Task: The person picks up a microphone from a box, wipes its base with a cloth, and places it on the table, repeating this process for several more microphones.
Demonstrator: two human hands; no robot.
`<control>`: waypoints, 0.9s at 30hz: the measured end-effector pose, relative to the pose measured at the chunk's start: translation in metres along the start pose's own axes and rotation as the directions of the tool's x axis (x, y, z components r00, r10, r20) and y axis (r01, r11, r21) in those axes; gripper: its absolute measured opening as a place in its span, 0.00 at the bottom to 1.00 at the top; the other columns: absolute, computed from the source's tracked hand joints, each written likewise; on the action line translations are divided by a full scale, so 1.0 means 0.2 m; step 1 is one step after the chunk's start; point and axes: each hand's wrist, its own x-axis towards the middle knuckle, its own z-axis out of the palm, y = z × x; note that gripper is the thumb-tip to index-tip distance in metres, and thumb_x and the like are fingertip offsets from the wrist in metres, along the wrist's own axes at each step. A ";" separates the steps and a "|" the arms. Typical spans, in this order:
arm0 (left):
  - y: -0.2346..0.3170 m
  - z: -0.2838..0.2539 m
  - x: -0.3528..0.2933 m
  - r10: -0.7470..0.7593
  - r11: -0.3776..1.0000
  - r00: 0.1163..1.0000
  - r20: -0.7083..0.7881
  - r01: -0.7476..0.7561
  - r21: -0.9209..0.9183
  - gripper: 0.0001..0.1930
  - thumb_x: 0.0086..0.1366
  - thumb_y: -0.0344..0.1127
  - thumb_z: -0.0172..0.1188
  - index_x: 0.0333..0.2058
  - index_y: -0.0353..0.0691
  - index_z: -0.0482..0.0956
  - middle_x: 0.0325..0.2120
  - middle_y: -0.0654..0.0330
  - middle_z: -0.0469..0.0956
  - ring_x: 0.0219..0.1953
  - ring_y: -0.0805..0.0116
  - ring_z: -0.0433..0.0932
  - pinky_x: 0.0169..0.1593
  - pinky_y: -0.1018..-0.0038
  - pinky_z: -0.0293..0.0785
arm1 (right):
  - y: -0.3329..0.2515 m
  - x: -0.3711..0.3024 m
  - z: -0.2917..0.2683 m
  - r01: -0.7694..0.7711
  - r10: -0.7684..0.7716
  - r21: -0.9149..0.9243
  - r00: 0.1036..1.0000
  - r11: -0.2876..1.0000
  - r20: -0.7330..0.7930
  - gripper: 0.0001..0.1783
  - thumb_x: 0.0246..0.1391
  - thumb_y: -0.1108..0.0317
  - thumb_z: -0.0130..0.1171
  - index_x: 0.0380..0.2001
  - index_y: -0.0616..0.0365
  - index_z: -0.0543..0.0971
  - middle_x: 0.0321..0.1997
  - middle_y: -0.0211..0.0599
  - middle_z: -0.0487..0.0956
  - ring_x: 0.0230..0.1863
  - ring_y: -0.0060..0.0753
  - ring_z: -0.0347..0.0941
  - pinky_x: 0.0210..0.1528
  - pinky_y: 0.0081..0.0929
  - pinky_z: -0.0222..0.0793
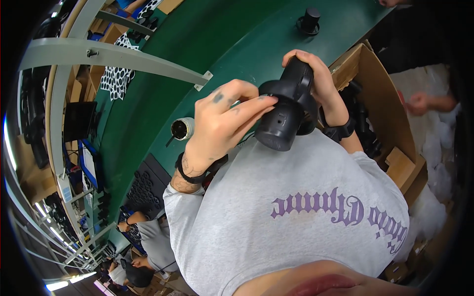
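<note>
A black cylindrical device with a wide collar around its middle is held tilted in front of my chest. My right hand wraps around its far upper end, fingers curled over the top. From the left, my left hand presses its thumb and fingertips together against the collar. Any small piece between those fingertips is too hidden to make out. Beside my left wrist, an open round tin with dark contents and a thin stick stands on the green bench.
A cardboard box of black parts is at my right. Another black cylindrical part stands on the far bench. A grey metal frame crosses the left side. Co-workers sit at lower left; another person's hand shows at far right.
</note>
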 end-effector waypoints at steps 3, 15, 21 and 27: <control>0.01 0.00 0.00 -0.066 0.997 0.996 0.065 0.069 -0.045 0.13 0.42 0.25 0.68 0.31 0.42 0.82 0.24 0.63 0.72 0.25 0.68 0.74 0.25 0.75 0.69 | 0.03 0.01 0.00 0.079 -0.077 -0.040 0.996 0.996 0.055 0.19 0.57 0.56 0.42 0.29 0.60 0.76 0.27 0.29 0.72 0.25 0.18 0.69 0.29 0.15 0.64; 0.00 0.03 0.00 -0.014 0.988 0.989 0.149 -0.009 0.154 0.09 0.42 0.29 0.65 0.27 0.44 0.79 0.25 0.68 0.71 0.25 0.71 0.73 0.23 0.76 0.68 | 0.11 0.00 -0.02 0.124 -0.128 -0.053 0.989 0.991 -0.071 0.20 0.56 0.55 0.43 0.29 0.61 0.76 0.26 0.30 0.72 0.25 0.20 0.69 0.30 0.16 0.65; -0.02 0.08 0.03 0.097 0.986 0.984 0.146 -0.114 0.117 0.10 0.42 0.29 0.66 0.28 0.44 0.80 0.25 0.67 0.72 0.26 0.70 0.74 0.24 0.77 0.69 | 0.16 -0.04 -0.06 0.132 -0.127 0.055 0.989 0.990 -0.075 0.21 0.57 0.55 0.42 0.29 0.62 0.76 0.27 0.32 0.73 0.26 0.21 0.70 0.31 0.16 0.66; -0.04 0.11 0.04 0.093 0.995 0.991 0.096 -0.096 0.028 0.10 0.43 0.31 0.67 0.28 0.44 0.80 0.23 0.67 0.72 0.24 0.70 0.73 0.23 0.77 0.69 | 0.16 -0.08 -0.07 0.187 -0.186 0.012 0.982 0.982 -0.046 0.22 0.58 0.56 0.40 0.28 0.61 0.76 0.27 0.30 0.73 0.29 0.19 0.69 0.35 0.17 0.64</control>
